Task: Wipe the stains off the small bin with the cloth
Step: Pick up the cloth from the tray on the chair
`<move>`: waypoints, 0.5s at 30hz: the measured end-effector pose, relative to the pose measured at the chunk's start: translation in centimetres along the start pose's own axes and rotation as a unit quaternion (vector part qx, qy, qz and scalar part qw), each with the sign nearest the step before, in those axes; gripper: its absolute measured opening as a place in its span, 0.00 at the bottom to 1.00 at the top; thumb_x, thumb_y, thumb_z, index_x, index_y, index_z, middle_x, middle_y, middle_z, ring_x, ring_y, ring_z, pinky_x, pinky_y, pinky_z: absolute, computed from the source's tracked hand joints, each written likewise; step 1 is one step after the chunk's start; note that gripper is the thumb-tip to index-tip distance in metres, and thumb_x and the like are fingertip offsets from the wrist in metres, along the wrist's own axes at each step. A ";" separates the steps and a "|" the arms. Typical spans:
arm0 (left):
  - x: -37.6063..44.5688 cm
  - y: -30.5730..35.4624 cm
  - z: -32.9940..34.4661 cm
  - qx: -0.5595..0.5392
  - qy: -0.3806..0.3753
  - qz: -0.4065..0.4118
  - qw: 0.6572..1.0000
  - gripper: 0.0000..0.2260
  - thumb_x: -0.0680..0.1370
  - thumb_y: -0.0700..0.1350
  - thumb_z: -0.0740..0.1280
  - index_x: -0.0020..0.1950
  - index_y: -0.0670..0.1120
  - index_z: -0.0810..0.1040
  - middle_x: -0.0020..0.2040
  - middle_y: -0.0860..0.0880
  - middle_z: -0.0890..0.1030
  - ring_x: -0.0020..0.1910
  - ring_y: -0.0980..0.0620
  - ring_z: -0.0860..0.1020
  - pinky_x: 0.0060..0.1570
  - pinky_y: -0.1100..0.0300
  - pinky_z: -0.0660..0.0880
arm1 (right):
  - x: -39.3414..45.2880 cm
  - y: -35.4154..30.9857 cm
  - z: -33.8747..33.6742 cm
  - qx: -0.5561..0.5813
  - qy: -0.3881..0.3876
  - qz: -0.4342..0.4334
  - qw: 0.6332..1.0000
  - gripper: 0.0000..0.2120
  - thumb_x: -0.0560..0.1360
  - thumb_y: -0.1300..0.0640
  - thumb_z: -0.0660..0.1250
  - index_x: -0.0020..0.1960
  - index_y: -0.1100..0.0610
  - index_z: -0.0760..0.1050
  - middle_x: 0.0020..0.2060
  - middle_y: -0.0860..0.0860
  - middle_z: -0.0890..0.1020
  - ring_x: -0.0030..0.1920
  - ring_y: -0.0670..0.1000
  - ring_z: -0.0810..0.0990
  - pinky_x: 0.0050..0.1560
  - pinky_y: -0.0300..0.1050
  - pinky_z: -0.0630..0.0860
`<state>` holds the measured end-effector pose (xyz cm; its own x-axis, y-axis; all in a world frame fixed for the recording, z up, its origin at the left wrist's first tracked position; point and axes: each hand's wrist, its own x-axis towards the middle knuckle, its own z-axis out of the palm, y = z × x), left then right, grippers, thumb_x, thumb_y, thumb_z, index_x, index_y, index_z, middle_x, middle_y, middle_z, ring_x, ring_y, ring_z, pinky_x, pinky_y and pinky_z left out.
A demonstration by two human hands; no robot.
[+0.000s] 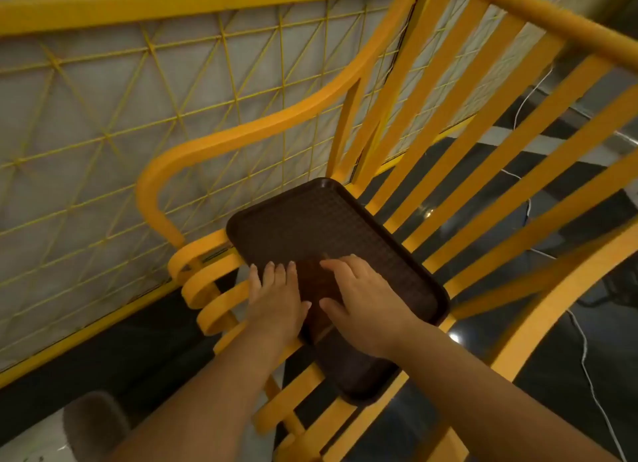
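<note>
Both hands lie flat with fingers extended, holding nothing. The left hand rests palm-down on the near-left part of a dark brown plastic tray; the right hand presses just beside it, thumb spread, fingers slightly bent. The tray lies across the slats of a yellow wooden chair, against its armrest. Behind the chair stands a yellow wire-grid panel.

Neither the small bin nor the cloth is visible, so their position relative to the hands cannot be stated. Judged from this, wiping has not started: bin and cloth remain to be fetched, and the whole task is outstanding.
</note>
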<state>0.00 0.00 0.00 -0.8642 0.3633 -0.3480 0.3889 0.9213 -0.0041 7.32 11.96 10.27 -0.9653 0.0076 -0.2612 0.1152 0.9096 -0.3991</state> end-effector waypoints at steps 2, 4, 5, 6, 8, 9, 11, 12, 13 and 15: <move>-0.3 0.2 -0.1 0.037 -0.012 -0.030 0.999 0.36 0.78 0.62 0.56 0.78 0.43 0.47 0.75 0.45 0.61 0.75 0.45 0.54 0.72 0.42 0.40 | 0.2 0.4 0.2 0.003 -0.014 0.015 1.000 0.27 0.78 0.48 0.59 0.74 0.49 0.54 0.73 0.49 0.59 0.75 0.53 0.48 0.73 0.52 0.51; -0.4 0.2 0.1 0.047 -0.005 -0.049 0.998 0.34 0.77 0.61 0.59 0.76 0.44 0.55 0.72 0.45 0.65 0.73 0.44 0.58 0.72 0.43 0.42 | 0.4 0.7 0.6 -0.002 -0.034 0.030 0.999 0.28 0.78 0.48 0.59 0.75 0.49 0.53 0.74 0.50 0.58 0.75 0.53 0.48 0.73 0.52 0.51; -0.3 0.2 0.0 0.035 0.002 -0.050 0.998 0.30 0.76 0.61 0.60 0.73 0.46 0.61 0.69 0.45 0.67 0.71 0.44 0.60 0.72 0.44 0.44 | 0.6 0.9 0.9 -0.002 -0.040 0.034 0.999 0.28 0.78 0.48 0.60 0.75 0.50 0.53 0.73 0.50 0.59 0.75 0.54 0.48 0.73 0.52 0.52; -0.3 0.2 -0.1 0.017 0.008 -0.047 0.999 0.26 0.76 0.60 0.62 0.69 0.48 0.66 0.67 0.46 0.68 0.70 0.45 0.62 0.72 0.45 0.47 | 0.7 1.1 1.2 0.000 -0.045 0.035 0.998 0.28 0.78 0.48 0.60 0.74 0.50 0.53 0.73 0.50 0.59 0.75 0.54 0.49 0.73 0.52 0.53; -0.3 0.2 -0.3 -0.051 0.021 -0.037 0.998 0.18 0.76 0.57 0.63 0.63 0.52 0.71 0.65 0.47 0.69 0.68 0.46 0.63 0.70 0.49 0.54 | 1.0 1.4 1.6 0.002 -0.047 0.039 0.998 0.29 0.77 0.48 0.61 0.74 0.50 0.53 0.73 0.50 0.60 0.75 0.54 0.52 0.73 0.53 0.55; -0.4 0.2 -0.4 -0.112 0.016 -0.031 0.993 0.15 0.76 0.55 0.63 0.61 0.52 0.72 0.64 0.48 0.70 0.66 0.47 0.64 0.67 0.52 0.60 | 1.2 1.6 1.8 0.005 -0.051 0.043 0.998 0.31 0.76 0.47 0.62 0.74 0.50 0.53 0.73 0.50 0.60 0.74 0.54 0.53 0.73 0.53 0.56; -1.0 0.2 -1.3 -0.290 -0.019 -0.038 0.956 0.11 0.77 0.51 0.63 0.59 0.52 0.72 0.59 0.49 0.74 0.60 0.49 0.71 0.55 0.57 0.71 | 1.5 1.6 2.3 0.017 -0.069 0.054 0.996 0.36 0.73 0.44 0.65 0.75 0.49 0.51 0.73 0.50 0.59 0.75 0.54 0.53 0.73 0.55 0.56; -1.3 0.3 -1.7 -0.389 -0.040 -0.054 0.919 0.10 0.78 0.49 0.63 0.58 0.51 0.71 0.56 0.49 0.76 0.55 0.50 0.74 0.47 0.59 0.73 | 1.6 1.7 2.6 0.030 -0.081 0.061 0.994 0.40 0.71 0.43 0.67 0.75 0.49 0.50 0.74 0.50 0.58 0.75 0.54 0.52 0.73 0.56 0.56; -1.6 0.3 -2.2 -0.478 -0.050 -0.077 0.873 0.09 0.78 0.47 0.63 0.57 0.50 0.71 0.55 0.49 0.77 0.50 0.51 0.75 0.41 0.61 0.72 | 1.7 1.6 2.7 0.043 -0.090 0.066 0.993 0.43 0.69 0.42 0.69 0.75 0.49 0.49 0.74 0.50 0.57 0.75 0.54 0.51 0.73 0.56 0.56; -2.3 0.1 -3.1 -0.622 -0.050 -0.139 0.769 0.09 0.77 0.45 0.65 0.56 0.50 0.70 0.53 0.48 0.78 0.48 0.52 0.77 0.40 0.61 0.75 | 1.9 1.1 2.9 0.070 -0.098 0.068 0.990 0.49 0.65 0.42 0.72 0.76 0.50 0.47 0.74 0.50 0.57 0.74 0.54 0.53 0.72 0.55 0.57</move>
<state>1.03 -0.33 3.70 -0.8060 0.1737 -0.5659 -0.4657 0.4041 0.7873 6.34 11.77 6.75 -0.8760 0.0331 -0.4811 0.2861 0.8388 -0.4632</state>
